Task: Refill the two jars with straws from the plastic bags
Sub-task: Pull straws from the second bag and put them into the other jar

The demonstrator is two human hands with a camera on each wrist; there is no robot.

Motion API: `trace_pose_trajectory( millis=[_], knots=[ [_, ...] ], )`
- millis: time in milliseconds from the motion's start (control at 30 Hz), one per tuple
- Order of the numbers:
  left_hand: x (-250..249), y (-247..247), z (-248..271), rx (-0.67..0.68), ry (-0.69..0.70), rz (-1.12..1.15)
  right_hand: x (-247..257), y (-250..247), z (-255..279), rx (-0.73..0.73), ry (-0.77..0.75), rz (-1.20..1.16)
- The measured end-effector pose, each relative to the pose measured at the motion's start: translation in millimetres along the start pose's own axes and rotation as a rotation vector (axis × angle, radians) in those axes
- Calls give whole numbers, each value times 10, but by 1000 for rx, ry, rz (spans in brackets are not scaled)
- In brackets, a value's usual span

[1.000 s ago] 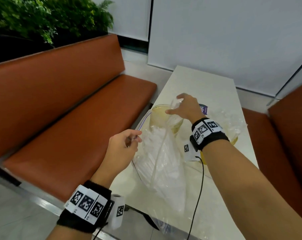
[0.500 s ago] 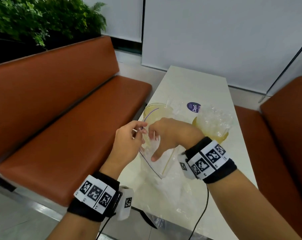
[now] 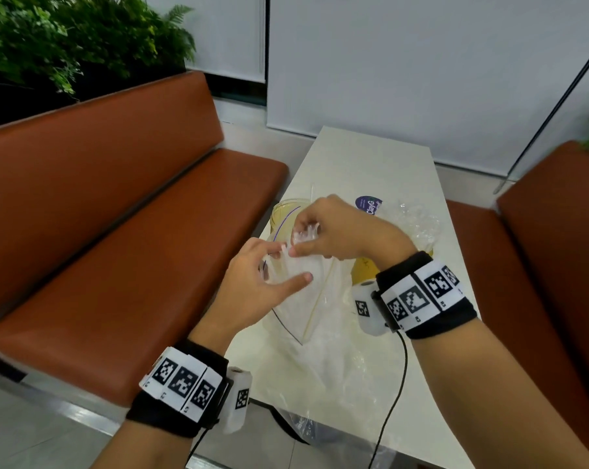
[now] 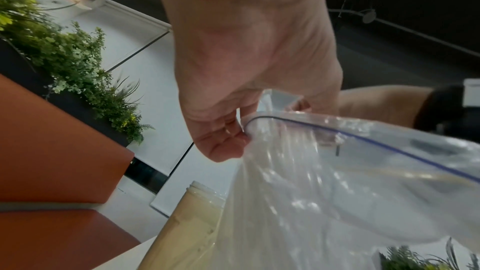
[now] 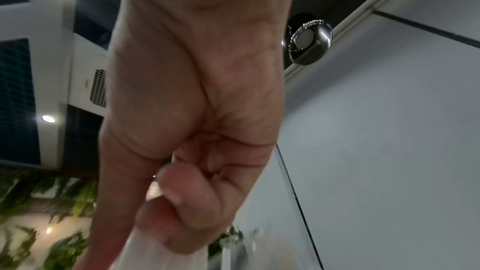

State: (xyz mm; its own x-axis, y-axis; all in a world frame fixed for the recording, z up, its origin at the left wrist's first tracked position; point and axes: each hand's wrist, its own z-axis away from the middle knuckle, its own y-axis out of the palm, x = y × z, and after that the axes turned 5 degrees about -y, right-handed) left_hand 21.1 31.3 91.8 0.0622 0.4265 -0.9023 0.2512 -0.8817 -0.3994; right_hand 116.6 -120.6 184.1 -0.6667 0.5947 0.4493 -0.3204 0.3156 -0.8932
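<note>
A clear zip bag (image 3: 315, 319) with a purple seal line lies on the white table (image 3: 370, 160), its mouth raised toward me. My left hand (image 3: 275, 258) pinches the bag's rim; in the left wrist view the fingers (image 4: 228, 130) curl on the bag rim (image 4: 262, 119). My right hand (image 3: 303, 239) is just above the bag mouth and grips a bunch of white-wrapped straws (image 3: 303, 230); in the right wrist view its fingers (image 5: 182, 202) curl round the straws (image 5: 155, 247). A yellowish jar (image 3: 286, 211) stands behind the hands. A second jar (image 3: 364, 269) is partly hidden by my right wrist.
A crumpled clear plastic bag (image 3: 418, 225) with a purple label (image 3: 369, 204) sits over the second jar. Orange benches (image 3: 134, 231) flank the table on both sides. A black cable (image 3: 392, 401) hangs from my right wrist across the table's near part.
My right hand left the far jar, came back to the bag mouth beside my left hand and now holds a bunch of straws there. My left hand kept hold of the bag rim.
</note>
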Motion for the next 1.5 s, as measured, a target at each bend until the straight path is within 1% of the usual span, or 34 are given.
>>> trace_pose_trajectory(
  millis=[67, 200, 333, 400, 467, 500, 600, 633, 667, 700, 767, 800, 833, 867, 900, 967, 1033, 1100, 1133, 1233, 1300, 1367, 1500],
  knots=[
    [-14, 40, -8, -6, -36, 3, 120, -105, -40, -24, -54, -4],
    [-17, 152, -72, 7, -61, 111, 336, -170, -127, -68, -187, -3],
    [-36, 258, -86, -73, -114, 239, 324, 2, -215, -100, -195, -106],
    [-10, 278, -97, -92, -141, 242, 272, 114, -225, -158, -189, -223],
    [37, 283, -129, -103, -167, 236, 262, 168, -188, -270, -176, -410],
    [57, 279, -145, -110, -189, 246, 267, 176, -170, -358, -171, -493],
    [70, 253, -148, -109, -207, 277, 285, 209, -166, -713, -115, -609],
    [76, 248, -152, -106, -208, 282, 285, 236, -172, -790, -79, -633],
    [68, 240, -151, -101, -203, 280, 282, 267, -173, -788, -39, -649],
    [51, 236, -155, -100, -199, 287, 261, 315, -181, -701, 4, -656],
    [18, 230, -155, -88, -160, 288, 226, 447, -167, -421, 52, -620],
    [6, 225, -154, -73, -128, 255, 213, 535, -155, -306, 51, -583],
    [-11, 226, -149, -56, -109, 222, 198, 627, -163, -245, 39, -559],
    [-15, 226, -138, -43, -112, 221, 191, 719, -187, -257, 36, -554],
    [-18, 221, -126, -46, -115, 267, 210, 790, -205, -302, 33, -543],
    [14, 184, -135, -87, -96, 359, 228, 880, -240, -397, 22, -491],
    [108, 148, -167, -61, -89, 260, 267, 915, -262, -453, 9, -530],
    [169, 106, -188, -4, -121, 137, 318, 895, -276, -489, -11, -595],
    [200, 87, -186, 10, -137, 129, 333, 879, -298, -521, -12, -622],
    [220, 44, -181, 12, -160, 60, 399, 786, -379, -649, -6, -583],
    [216, 11, -190, 2, -185, -6, 464, 706, -443, -690, -9, -611],
    [208, -19, -184, -13, -178, -58, 551, 597, -507, -728, -32, -639],
    [230, -74, -164, -24, -102, -134, 746, 212, -649, -840, -94, -633]
  ],
)
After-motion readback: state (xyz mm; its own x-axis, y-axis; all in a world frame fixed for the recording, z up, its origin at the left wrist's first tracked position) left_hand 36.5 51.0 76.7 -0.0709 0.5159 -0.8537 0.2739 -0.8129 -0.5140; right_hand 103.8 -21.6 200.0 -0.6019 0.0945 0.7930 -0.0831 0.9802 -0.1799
